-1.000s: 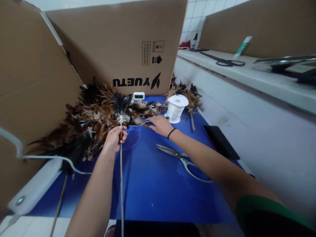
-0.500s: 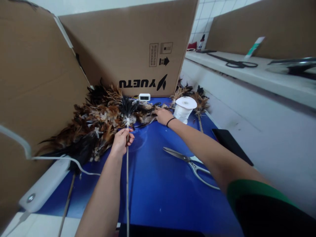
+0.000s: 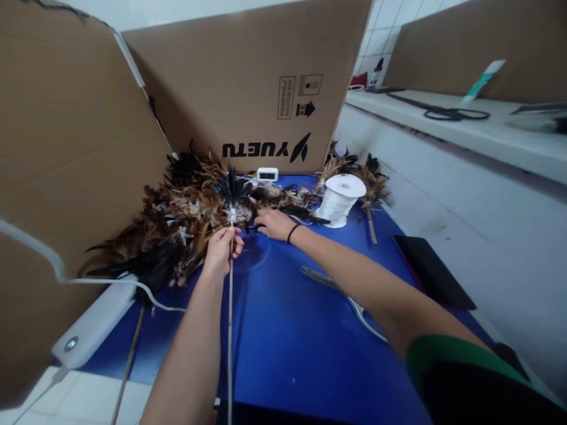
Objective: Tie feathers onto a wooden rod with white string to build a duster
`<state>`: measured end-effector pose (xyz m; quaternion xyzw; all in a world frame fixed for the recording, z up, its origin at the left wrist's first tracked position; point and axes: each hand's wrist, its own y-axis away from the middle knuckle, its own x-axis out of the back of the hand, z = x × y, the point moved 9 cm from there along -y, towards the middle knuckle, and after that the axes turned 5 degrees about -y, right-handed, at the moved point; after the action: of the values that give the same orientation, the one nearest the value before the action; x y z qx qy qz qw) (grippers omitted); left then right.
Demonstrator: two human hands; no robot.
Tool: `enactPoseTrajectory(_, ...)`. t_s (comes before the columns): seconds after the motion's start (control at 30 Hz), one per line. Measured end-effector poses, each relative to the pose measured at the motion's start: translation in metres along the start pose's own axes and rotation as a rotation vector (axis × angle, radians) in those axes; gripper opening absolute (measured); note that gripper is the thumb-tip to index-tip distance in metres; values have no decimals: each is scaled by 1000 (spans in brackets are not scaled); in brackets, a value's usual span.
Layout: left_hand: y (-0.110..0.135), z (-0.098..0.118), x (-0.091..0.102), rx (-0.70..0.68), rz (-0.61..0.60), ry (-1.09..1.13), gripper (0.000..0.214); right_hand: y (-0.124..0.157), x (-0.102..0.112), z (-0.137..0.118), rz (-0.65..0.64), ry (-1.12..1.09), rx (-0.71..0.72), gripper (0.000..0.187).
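Observation:
My left hand [image 3: 220, 250] is closed round a thin stick [image 3: 230, 330] just below a tuft of black feathers [image 3: 233, 190] tied to its top with white thread. My right hand [image 3: 274, 224], with a black band at the wrist, reaches into the edge of a heap of brown and black feathers [image 3: 186, 212] on the blue mat [image 3: 283, 330]. Its fingers are pressed onto dark feathers there; whether they grip one is hidden.
A white thread spool [image 3: 340, 199] stands right of the heap, with a finished feather stick [image 3: 370, 189] behind it. Scissors [image 3: 349, 298] lie under my right forearm. A black phone [image 3: 432, 271] lies at right. Cardboard walls [image 3: 248, 82] enclose the back and left. A small white timer [image 3: 267, 174] sits by the box.
My right hand has pulled back left from beside the spool to the feathers near my left hand. The left hand and stick have stayed put.

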<state>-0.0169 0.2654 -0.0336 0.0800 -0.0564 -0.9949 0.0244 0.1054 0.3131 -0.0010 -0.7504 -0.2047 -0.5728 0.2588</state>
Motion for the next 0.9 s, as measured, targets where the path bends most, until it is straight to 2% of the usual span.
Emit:
enactPoseTrajectory(0.2,-1,2,2,-27,5,33,25,4,13,22,34,31,-75,23)
enactPoseTrajectory(0.33,-1,4,4,-41,20,52,26,-2,18,27,73,-123,-154,28)
enactPoseTrajectory(0.47,-1,5,6,-44,33,55,26,-20,7,32,133,-274,-368,23)
enactPoseTrajectory(0.63,-2,4,10,-48,55,64,25,-43,-9,36,187,-284,-534,37)
enactPoseTrajectory(0.77,-3,4,11,-41,55,72,24,-49,-9,44,215,-356,-578,21)
enactPoseTrajectory(0.9,-3,4,11,-34,59,82,24,-39,-1,58,270,-495,-632,15)
